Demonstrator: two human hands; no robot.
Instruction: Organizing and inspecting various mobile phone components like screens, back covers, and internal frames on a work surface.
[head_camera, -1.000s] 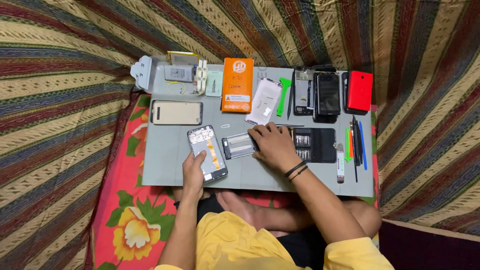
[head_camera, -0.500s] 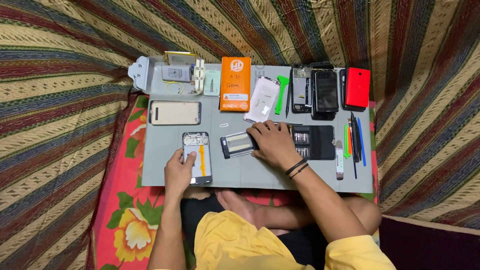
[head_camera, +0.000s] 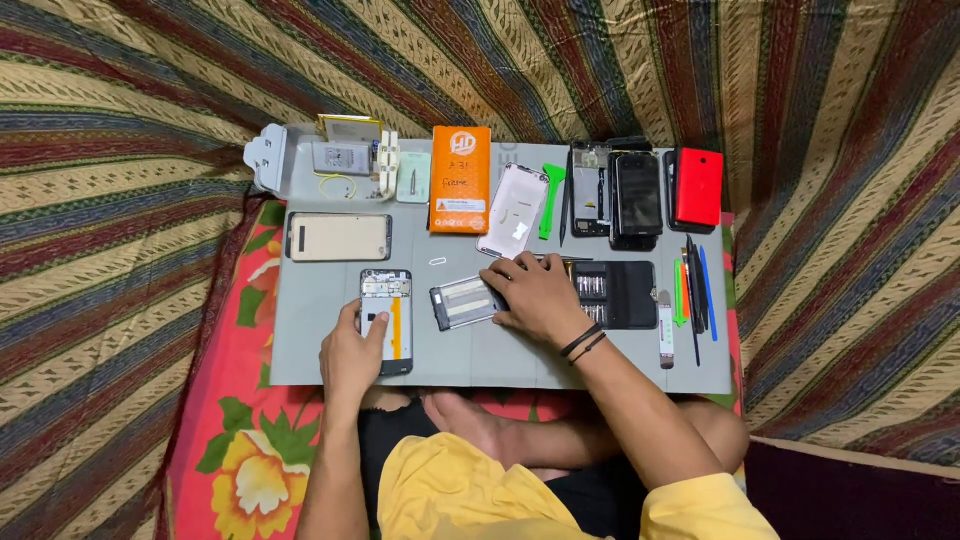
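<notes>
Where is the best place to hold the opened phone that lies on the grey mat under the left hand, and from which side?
Probably by its two long edges, coming from the near short end, where the left hand already rests. The opened phone lies flat, inner side up, with parts and an orange strip exposed, so fingers should stay on the frame. The small tray under the right hand crowds its right side.

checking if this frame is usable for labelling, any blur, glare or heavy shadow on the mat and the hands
Head view: sharp across the flat grey work mat, small parts readable; light is soft and even, with only faint shadows under the left hand and right hand; a mild sheen shows on the glossy black phone; the striped cloth corners look dimmer, and no obvious lens distortion.
</notes>
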